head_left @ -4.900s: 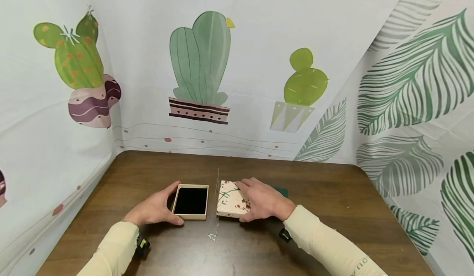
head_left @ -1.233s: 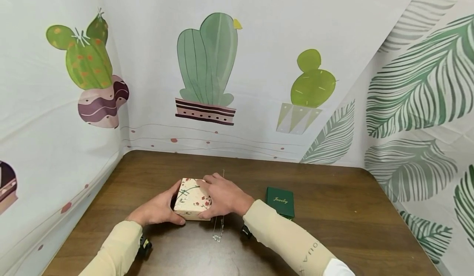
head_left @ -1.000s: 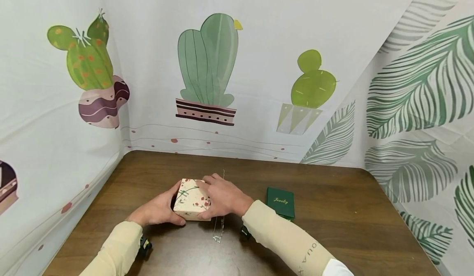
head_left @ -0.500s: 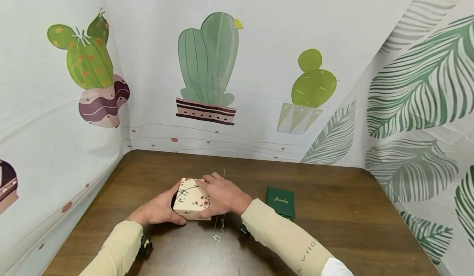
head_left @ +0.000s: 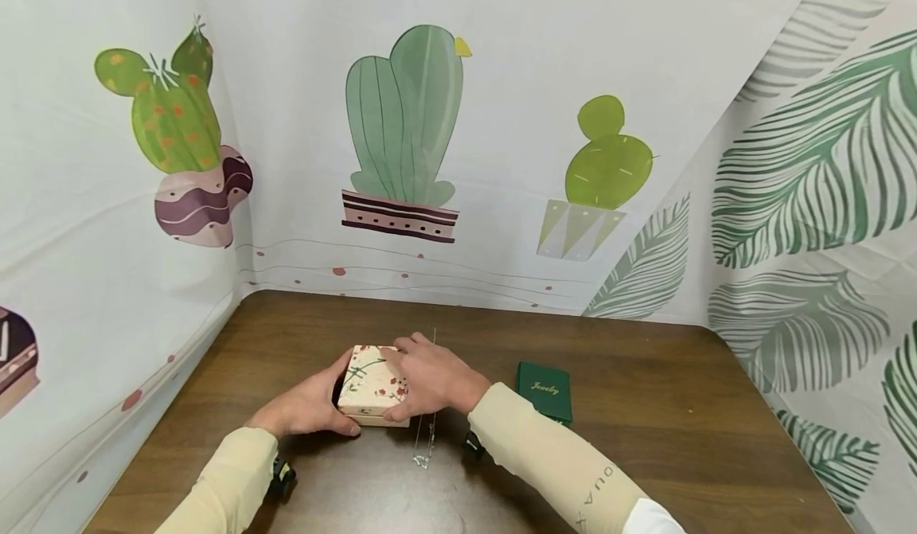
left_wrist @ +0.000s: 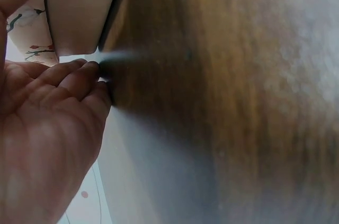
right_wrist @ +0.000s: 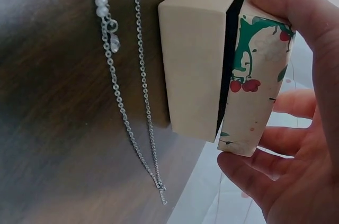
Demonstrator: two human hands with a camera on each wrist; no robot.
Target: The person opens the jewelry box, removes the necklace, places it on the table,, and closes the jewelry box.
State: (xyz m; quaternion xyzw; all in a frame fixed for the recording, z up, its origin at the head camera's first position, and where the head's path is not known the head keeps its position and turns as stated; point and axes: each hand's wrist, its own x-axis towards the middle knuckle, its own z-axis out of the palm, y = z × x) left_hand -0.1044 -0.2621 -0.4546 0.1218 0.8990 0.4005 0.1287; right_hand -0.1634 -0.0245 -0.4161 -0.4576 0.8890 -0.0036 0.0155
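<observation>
My left hand [head_left: 311, 403] holds the cream box base [right_wrist: 193, 70] from the left, thumb at the near side and fingers at the far side. On top of it sits the floral lid [head_left: 368, 383], which my right hand [head_left: 433, 379] grips across its near and far sides. In the right wrist view a dark seam runs between lid and base, wider toward the thumb end. The black lining is hidden under the lid. Just right of the box, a silver chain necklace [right_wrist: 115, 87] lies lengthwise on the table, its pendant [head_left: 421, 461] toward me and partly under my right hand's reach.
A dark green "Jewelry" card or pouch [head_left: 544, 389] lies right of the necklace, beyond my right forearm. The brown wooden table [head_left: 645, 407] ends at the back against a white cloth [head_left: 501, 120] printed with cacti and leaves.
My right hand has carried the lid leftward over the necklace and onto the base, bringing the green item into view. During the last second, the hands stay nearly still while the lid shifts slightly.
</observation>
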